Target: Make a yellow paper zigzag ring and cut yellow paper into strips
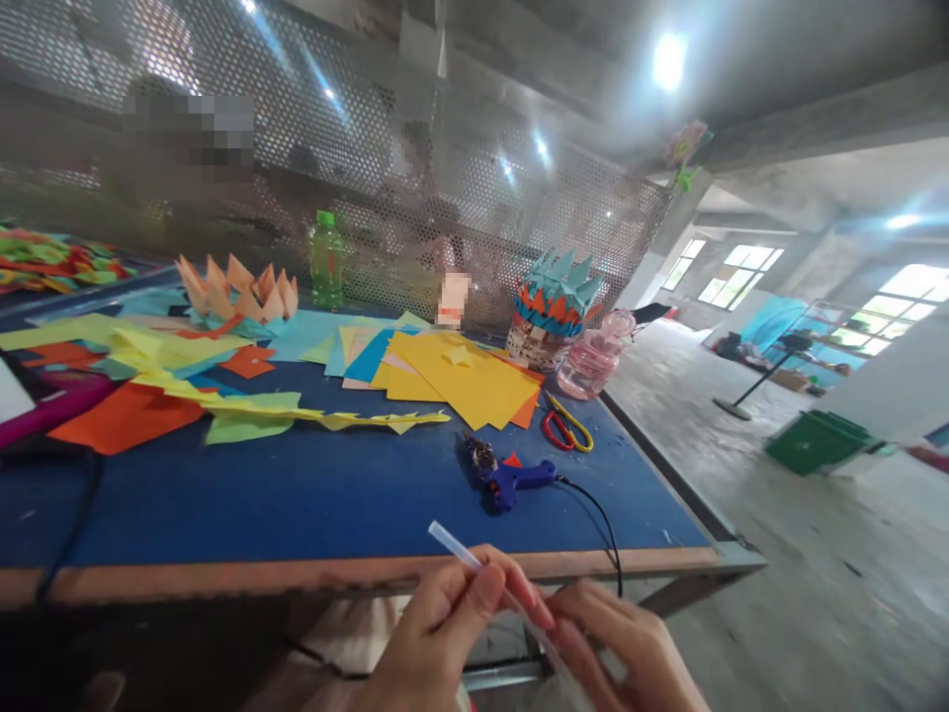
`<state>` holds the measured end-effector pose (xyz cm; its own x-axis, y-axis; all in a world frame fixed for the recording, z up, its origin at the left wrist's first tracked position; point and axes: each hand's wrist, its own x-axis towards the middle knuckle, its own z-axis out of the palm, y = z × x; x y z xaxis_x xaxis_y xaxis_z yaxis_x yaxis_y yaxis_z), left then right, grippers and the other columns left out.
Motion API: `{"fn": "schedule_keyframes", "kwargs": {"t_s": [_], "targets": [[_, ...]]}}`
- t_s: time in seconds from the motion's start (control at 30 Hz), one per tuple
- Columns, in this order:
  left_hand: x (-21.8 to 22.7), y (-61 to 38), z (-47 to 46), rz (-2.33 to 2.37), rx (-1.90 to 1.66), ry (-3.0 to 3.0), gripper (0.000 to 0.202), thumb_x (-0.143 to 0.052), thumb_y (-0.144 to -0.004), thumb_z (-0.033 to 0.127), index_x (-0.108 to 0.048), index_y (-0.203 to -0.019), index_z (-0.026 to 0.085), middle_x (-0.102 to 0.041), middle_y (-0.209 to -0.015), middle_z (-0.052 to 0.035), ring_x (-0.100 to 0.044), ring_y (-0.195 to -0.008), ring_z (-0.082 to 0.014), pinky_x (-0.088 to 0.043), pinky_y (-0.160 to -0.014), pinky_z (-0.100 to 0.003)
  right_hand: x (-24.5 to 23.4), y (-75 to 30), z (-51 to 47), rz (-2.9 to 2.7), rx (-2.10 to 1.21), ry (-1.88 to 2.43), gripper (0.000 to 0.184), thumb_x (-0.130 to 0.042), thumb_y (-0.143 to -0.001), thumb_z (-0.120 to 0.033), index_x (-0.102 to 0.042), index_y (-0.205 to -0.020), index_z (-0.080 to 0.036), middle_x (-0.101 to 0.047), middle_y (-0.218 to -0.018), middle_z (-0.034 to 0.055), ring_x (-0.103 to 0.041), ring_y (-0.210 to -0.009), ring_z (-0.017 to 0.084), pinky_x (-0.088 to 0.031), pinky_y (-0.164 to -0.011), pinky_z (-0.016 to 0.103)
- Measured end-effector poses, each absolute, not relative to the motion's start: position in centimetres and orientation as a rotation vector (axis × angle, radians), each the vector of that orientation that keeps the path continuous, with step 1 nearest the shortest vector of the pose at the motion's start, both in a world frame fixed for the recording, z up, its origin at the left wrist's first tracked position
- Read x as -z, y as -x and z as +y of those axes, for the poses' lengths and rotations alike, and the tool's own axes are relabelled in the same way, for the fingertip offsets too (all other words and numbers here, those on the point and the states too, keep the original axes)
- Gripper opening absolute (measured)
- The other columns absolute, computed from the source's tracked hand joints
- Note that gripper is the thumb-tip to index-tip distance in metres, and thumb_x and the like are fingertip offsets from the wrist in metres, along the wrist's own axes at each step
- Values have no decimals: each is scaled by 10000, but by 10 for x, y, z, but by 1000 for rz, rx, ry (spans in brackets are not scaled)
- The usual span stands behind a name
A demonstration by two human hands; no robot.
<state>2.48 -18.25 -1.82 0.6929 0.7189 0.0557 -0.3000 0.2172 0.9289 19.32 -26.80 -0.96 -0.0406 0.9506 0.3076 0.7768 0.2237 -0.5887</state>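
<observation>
We hold a clear glue stick [474,560] in both hands, just off the near edge of the table [311,494] toward its right end. Our left hand [437,633] pinches the stick between thumb and forefinger near its upper part; the free tip rises up and to the left over the table's wooden lip. Our right hand [630,648] has its fingers closed around the lower part of the stick, whose bottom end runs out of view.

On the blue surface, near the right end of the near edge, a blue glue gun [511,480] lies on its side, with its black cord [600,524] trailing over the edge. Just behind it lie scissors [564,427] with red and yellow handles. Farther back, near the right edge, stand a pink jar [593,361] and a woven basket [535,346] topped with teal and orange paper points. Yellow paper sheets [460,381] lie at the middle of the table. An orange paper crown [237,289] and a green bottle [326,262] stand along the far edge.
</observation>
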Motion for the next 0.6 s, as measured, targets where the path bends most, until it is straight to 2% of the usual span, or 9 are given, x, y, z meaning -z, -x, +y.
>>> {"fn": "schedule_keyframes", "kwargs": {"t_s": [0.07,0.13,0.2,0.27,0.37,0.53,0.6], "targets": [[14,-22,-186,504,-738,-1067,371,-468,-884,518,-611,-788,189,-582,-618,-14,-556,-680,-150,-437,-739,-269,-6,-210,-249,-1897,-269,1589,223,-414,-929,-218,-628,-988,-236,-655,-939,59,-621,-890,169,-498,-787,274],[11,-18,-187,585,-734,-1038,387,-497,-852,558,-612,-825,189,-462,-515,27,-449,-522,-111,-406,-589,-231,-18,-229,-223,-1906,-83,1667,225,-423,-923,-206,-600,-1061,-227,-624,-1047,84,-582,-1005,196,-471,-876,341],[10,-14,-186,635,-720,-1049,428,-505,-825,600,-610,-849,186,-368,-486,54,-310,-436,-80,-301,-459,-205,-21,-242,-195,-2002,7,1732,269,-494,-878,-205,-580,-1132,-222,-585,-1148,96,-542,-1085,228,-428,-950,421],[11,-11,-185,654,-700,-1068,453,-504,-810,625,-596,-870,186,-331,-489,66,-215,-414,-65,-173,-407,-204,-20,-248,-171,-2175,-42,1727,429,-531,-802,-138,-529,-1225,-211,-536,-1254,103,-490,-1170,239,-386,-1000,444],[11,-6,-184,655,-692,-1068,446,-506,-808,626,-561,-900,193,-327,-495,75,-170,-414,-57,-97,-414,-214,-19,-247,-148,-2350,-194,1706,563,-543,-708,-97,-498,-1263,-179,-559,-1224,112,-515,-1134,236,-397,-980,418],[8,1,-182,681,-663,-1075,382,-518,-832,571,-503,-920,199,-344,-492,86,-192,-420,-55,-106,-407,-198,-23,-245,-135,-2394,-338,1686,462,-563,-653,-112,-569,-1111,-171,-635,-1048,77,-585,-960,215,-439,-850,332],[9,4,-181,696,-659,-1063,374,-516,-836,565,-491,-916,201,-350,-491,90,-185,-416,-49,-102,-403,-188,-21,-244,-137,-2335,-357,1729,471,-567,-649,-115,-554,-1116,-176,-646,-994,63,-599,-899,207,-436,-803,316]]}}
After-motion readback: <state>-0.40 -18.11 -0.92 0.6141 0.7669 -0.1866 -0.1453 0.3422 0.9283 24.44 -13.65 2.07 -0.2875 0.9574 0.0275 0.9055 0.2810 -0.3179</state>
